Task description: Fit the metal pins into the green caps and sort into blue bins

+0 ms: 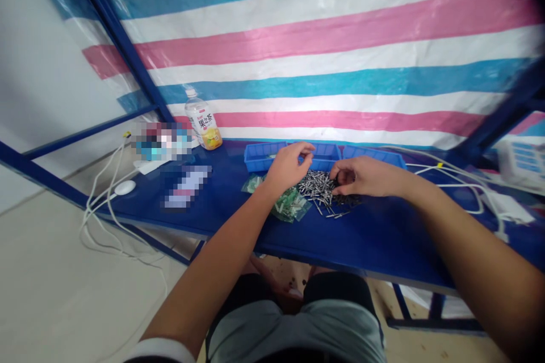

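Observation:
A pile of small silvery metal pins (pixel 318 188) lies on the blue table, with darker small pieces at its right side. My left hand (pixel 291 165) hovers over the left edge of the pile, in front of the blue bins, its fingers curled; whatever they may hold is too small to tell. My right hand (pixel 361 177) reaches to the right part of the pile, thumb and fingertips bent close together over the pieces. Nothing can be made out clearly between them. Clear greenish plastic bags (pixel 289 205) with small parts lie beneath and beside my left wrist.
Blue plastic bins (pixel 255 160) stand in a row behind the pile. A drink bottle (pixel 204 122) is at the back left, above a blurred flat item (pixel 185 187). White cables (pixel 457 173) run along the right. The table's front edge (pixel 315 261) crosses above my lap.

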### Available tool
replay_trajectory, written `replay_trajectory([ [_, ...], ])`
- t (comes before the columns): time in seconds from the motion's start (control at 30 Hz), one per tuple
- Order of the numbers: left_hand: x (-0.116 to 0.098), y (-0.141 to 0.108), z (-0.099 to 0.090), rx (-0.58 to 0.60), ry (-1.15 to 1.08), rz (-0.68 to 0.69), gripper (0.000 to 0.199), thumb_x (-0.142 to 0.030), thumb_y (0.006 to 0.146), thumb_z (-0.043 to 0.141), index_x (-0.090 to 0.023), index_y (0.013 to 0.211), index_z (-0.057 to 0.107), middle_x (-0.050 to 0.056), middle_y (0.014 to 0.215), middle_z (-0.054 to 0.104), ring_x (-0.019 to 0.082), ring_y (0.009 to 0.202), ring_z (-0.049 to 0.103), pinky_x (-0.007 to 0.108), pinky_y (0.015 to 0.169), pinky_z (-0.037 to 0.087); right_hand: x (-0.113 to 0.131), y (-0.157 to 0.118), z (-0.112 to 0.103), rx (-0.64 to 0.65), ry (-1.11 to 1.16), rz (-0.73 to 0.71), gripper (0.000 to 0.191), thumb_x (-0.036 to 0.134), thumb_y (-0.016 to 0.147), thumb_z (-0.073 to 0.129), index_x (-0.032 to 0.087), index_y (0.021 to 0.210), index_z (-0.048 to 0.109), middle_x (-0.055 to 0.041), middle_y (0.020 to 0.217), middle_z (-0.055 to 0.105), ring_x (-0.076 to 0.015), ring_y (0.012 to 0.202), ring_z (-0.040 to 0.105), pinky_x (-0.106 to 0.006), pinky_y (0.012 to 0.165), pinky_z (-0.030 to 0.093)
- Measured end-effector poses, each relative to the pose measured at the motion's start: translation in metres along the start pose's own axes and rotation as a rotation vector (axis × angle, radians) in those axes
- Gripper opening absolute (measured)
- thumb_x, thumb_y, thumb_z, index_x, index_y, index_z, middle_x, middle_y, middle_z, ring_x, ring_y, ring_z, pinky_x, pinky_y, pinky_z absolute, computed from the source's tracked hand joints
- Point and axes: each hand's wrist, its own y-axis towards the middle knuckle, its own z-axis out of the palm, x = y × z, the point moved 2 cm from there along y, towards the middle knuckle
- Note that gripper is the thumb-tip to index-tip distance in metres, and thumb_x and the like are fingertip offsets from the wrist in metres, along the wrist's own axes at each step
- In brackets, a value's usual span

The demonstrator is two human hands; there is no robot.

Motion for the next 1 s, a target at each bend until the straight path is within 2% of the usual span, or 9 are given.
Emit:
replay_trajectory([
  [0.2, 0.0, 0.0, 0.001, 0.009, -0.004, 0.011, 0.018, -0.018, 0.099, 0.063, -0.021, 0.114, 0.073, 0.009, 0.111, 0.082, 0.022, 0.101, 0.078, 0.037, 0.085, 0.061, -0.007, 0.001, -0.003, -0.051, 0.039, -0.05, 0.028, 0.053, 0.086, 0.075, 0.027, 0.095, 0.076, -0.0022, 0.085, 0.08, -0.0221, 0.073, 0.074, -0.035, 0.066, 0.054],
  [0.47, -0.001, 0.0, 0.002, 0.042, -0.014, 0.027, 0.019, -0.018, 0.099, 0.062, -0.022, 0.115, 0.073, 0.008, 0.112, 0.082, 0.022, 0.099, 0.078, 0.037, 0.084, 0.061, 0.009, 0.002, -0.003, -0.352, 0.181, -0.052, 0.026, 0.053, 0.089, 0.075, 0.027, 0.091, 0.075, -0.0006, 0.075, 0.079, -0.0194, 0.065, 0.073, -0.035, 0.065, 0.058],
  [0.63, -0.002, 0.0, 0.002, 0.042, -0.008, 0.035, 0.019, -0.018, 0.098, 0.063, -0.021, 0.114, 0.073, 0.009, 0.111, 0.082, 0.022, 0.097, 0.077, 0.037, 0.084, 0.061, 0.009, 0.008, 0.011, -0.447, 0.11, -0.009, 0.027, 0.053, 0.093, 0.071, 0.027, 0.094, 0.076, -0.0011, 0.073, 0.08, -0.0182, 0.055, 0.07, -0.034, 0.058, 0.056],
  [0.77, -0.002, 0.0, 0.002, 0.054, -0.009, 0.043, 0.02, -0.019, 0.099, 0.061, -0.021, 0.116, 0.073, 0.009, 0.112, 0.082, 0.021, 0.097, 0.077, 0.037, 0.085, 0.061, 0.01, 0.01, 0.015, -0.529, -0.052, -0.106, 0.025, 0.05, 0.098, 0.068, 0.028, 0.094, 0.078, -0.0011, 0.078, 0.081, -0.0204, 0.065, 0.074, -0.035, 0.066, 0.056],
  [0.9, -0.004, -0.001, 0.001, 0.06, -0.019, 0.042, 0.022, -0.02, 0.098, 0.062, -0.02, 0.117, 0.074, 0.008, 0.109, 0.083, 0.02, 0.09, 0.077, 0.037, 0.084, 0.061, 0.017, 0.008, 0.013, -0.628, -0.096, -0.264, 0.024, 0.048, 0.1, 0.067, 0.028, 0.091, 0.078, -0.0051, 0.1, 0.082, -0.0232, 0.087, 0.075, -0.039, 0.082, 0.057],
  [1.0, -0.005, -0.003, 0.001, 0.099, -0.033, -0.001, 0.024, -0.022, 0.1, 0.06, -0.022, 0.119, 0.074, 0.005, 0.095, 0.083, 0.02, 0.078, 0.076, 0.037, 0.081, 0.061, 0.02, 0.007, 0.012, -0.696, -0.066, -0.263, 0.024, 0.047, 0.1, 0.069, 0.028, 0.089, 0.078, -0.0056, 0.094, 0.078, -0.0222, 0.082, 0.071, -0.039, 0.077, 0.057],
])
